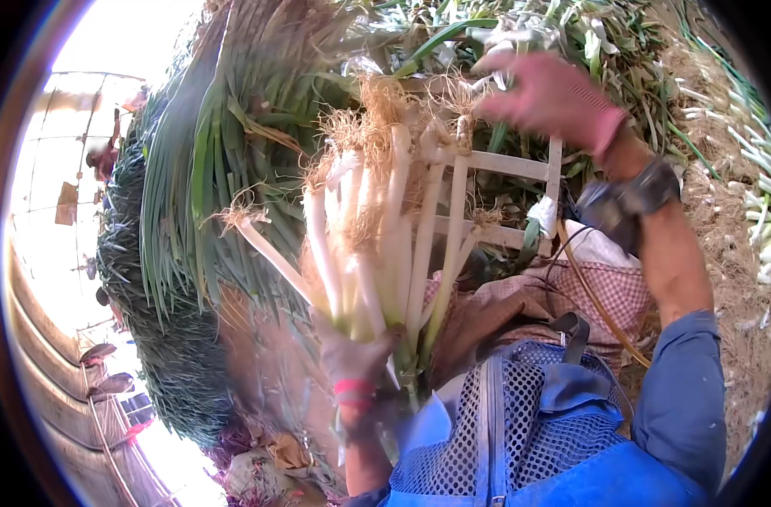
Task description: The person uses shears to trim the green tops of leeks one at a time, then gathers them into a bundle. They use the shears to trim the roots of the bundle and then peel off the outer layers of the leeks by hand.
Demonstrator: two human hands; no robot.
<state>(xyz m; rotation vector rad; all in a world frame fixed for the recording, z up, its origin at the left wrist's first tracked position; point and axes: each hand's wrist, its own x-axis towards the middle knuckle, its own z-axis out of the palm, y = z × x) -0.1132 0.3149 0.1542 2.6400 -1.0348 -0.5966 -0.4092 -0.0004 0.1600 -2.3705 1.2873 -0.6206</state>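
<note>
Head view. Left hand point(356, 351), gloved, red band at wrist, closed around the green lower part of a bunch of white stalks point(396, 198). Bunch stands roots up, slightly fanned, at mid-picture; one stalk leans well out to the left. Roots tan and stringy. Right hand point(550, 97), pink glove, raised at upper right beside the root ends; fingers spread wide, motion-blurred; nothing clearly seen in its grip. Dark watch point(651, 188) on that wrist.

Just behind the bunch: pale barred frame point(508, 166), worn, a white wrapping tied at one corner. Beyond it, loose heap of cut leaves point(605, 42), green and whitish. Near the body, brown cloth point(487, 317) and pink checked cloth point(609, 283), a tan hose point(595, 302) running across. Blue mesh vest point(529, 422) at bottom.

Surface: ground point(727, 338) at right matted with dry, tan root trimmings; white-ended stalks point(765, 160) lie in a row along the far right edge. Left side, long green leaves point(208, 186) hang over a tall, dense green stack point(170, 363).

Room: far left strongly overexposed; grid-like panes point(60, 139), curved brownish wall point(52, 372). Details there too washed out to read.
</note>
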